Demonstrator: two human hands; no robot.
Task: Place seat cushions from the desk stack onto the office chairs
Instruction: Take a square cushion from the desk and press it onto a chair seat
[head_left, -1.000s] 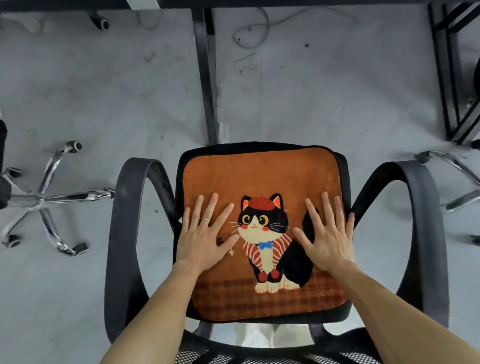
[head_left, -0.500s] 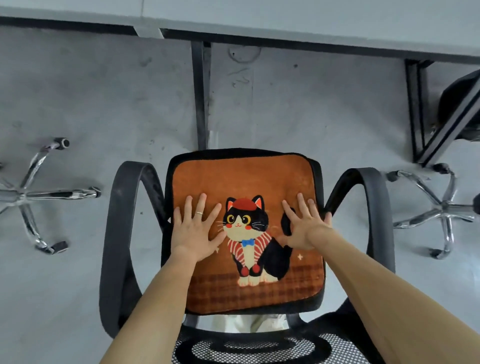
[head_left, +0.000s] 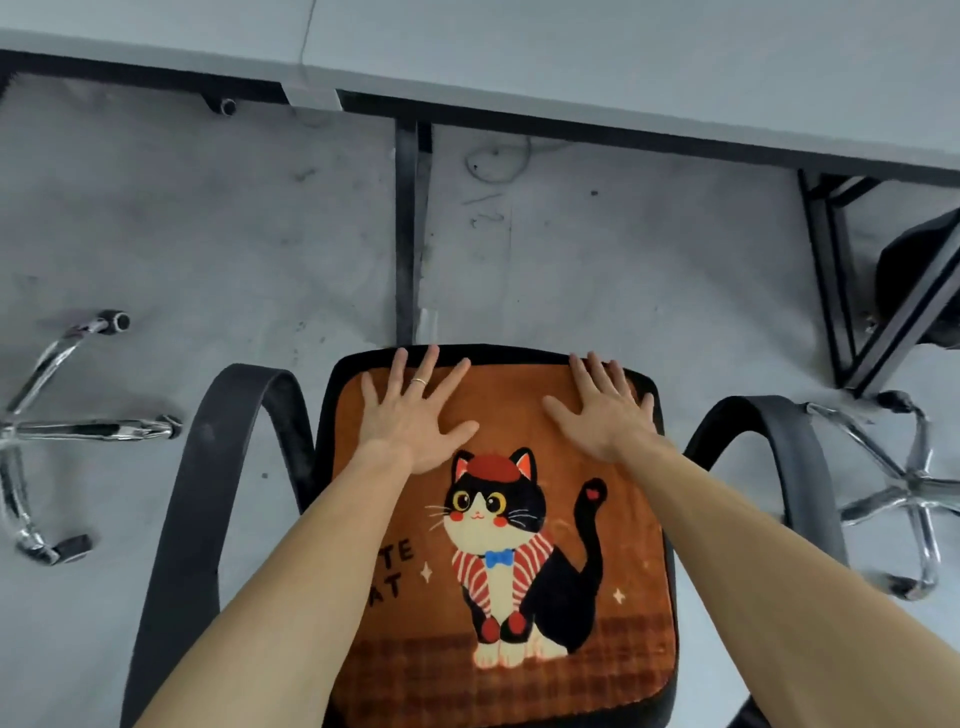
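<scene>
An orange seat cushion (head_left: 613, 582) with a black-and-white cat print lies flat on the seat of a black office chair (head_left: 187, 519) with curved armrests. My left hand (head_left: 410, 415) rests palm down on the cushion's far left part, fingers spread, a ring on one finger. My right hand (head_left: 602, 410) lies flat on the far right part, fingers reaching the cushion's front edge. Neither hand grips anything. No stack of cushions is in view.
A grey desk (head_left: 571, 62) runs across the top, with a black leg (head_left: 410, 234) straight ahead and a black frame (head_left: 841, 280) at right. Chrome chair bases stand at left (head_left: 47, 431) and right (head_left: 914, 493). The floor is grey concrete.
Both hands have slid forward from the cushion's middle to its far edge, uncovering the cat print. The view has shifted closer and toward the desk.
</scene>
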